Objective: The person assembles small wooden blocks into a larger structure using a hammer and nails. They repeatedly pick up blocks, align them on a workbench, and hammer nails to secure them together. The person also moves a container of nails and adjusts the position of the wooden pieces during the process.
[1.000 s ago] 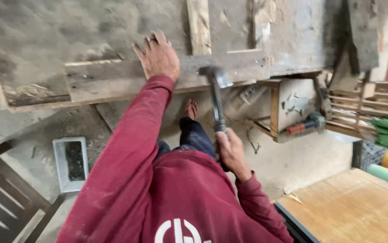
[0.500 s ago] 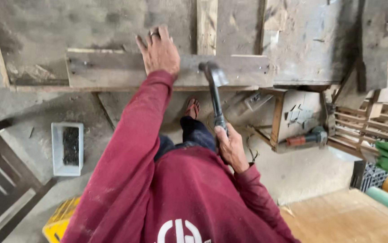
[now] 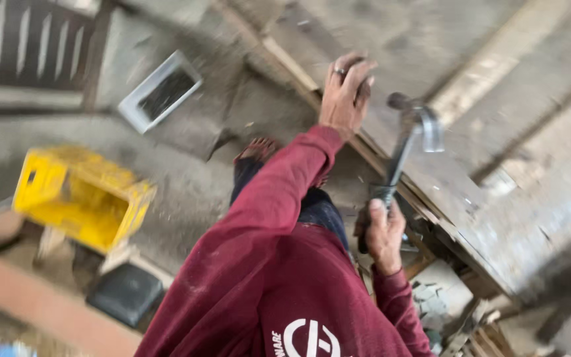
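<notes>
My left hand [image 3: 345, 92], a ring on one finger, rests palm-down on a worn grey wooden plank [image 3: 471, 165] at the edge of a rough workbench, holding nothing. My right hand [image 3: 383, 231] grips the dark handle of a claw hammer [image 3: 412, 135]. Its metal head is raised just above the plank, a little to the right of my left hand. Both arms are in maroon sleeves. The picture is blurred by motion.
A yellow plastic crate [image 3: 80, 198] sits on the dusty concrete floor at left, with a white tray [image 3: 160, 91] farther off. A black block [image 3: 125, 294] and a reddish plank [image 3: 47, 311] lie at lower left. My bare foot [image 3: 256, 151] shows below the bench.
The view has swung and tilted, so the bench now runs diagonally and the yellow crate shows in full. My left hand stays on the plank, and the hammer stays raised in my right.
</notes>
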